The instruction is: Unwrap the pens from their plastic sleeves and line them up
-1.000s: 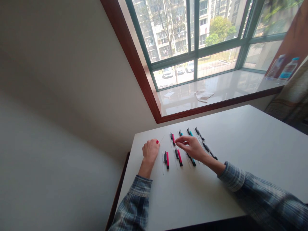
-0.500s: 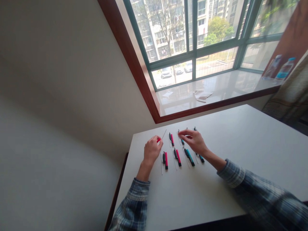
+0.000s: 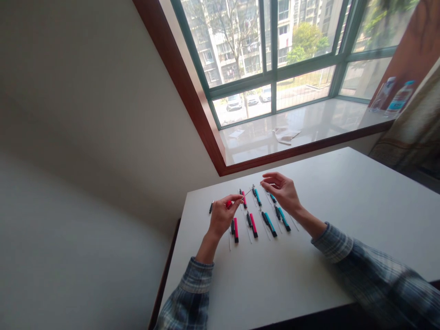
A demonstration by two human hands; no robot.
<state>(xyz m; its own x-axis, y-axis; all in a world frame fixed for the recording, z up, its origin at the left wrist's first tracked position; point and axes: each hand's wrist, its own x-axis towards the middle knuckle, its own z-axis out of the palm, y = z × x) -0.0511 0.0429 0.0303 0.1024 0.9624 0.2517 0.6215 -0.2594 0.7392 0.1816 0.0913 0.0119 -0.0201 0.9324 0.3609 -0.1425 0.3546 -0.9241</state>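
Red barrel (image 3: 228, 203) in left hand (image 3: 222, 216), pointing far-right.

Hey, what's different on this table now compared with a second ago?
The right hand has lifted off the pens toward the window. The left hand tilted its red piece toward it. The pen rows on the table stayed put.
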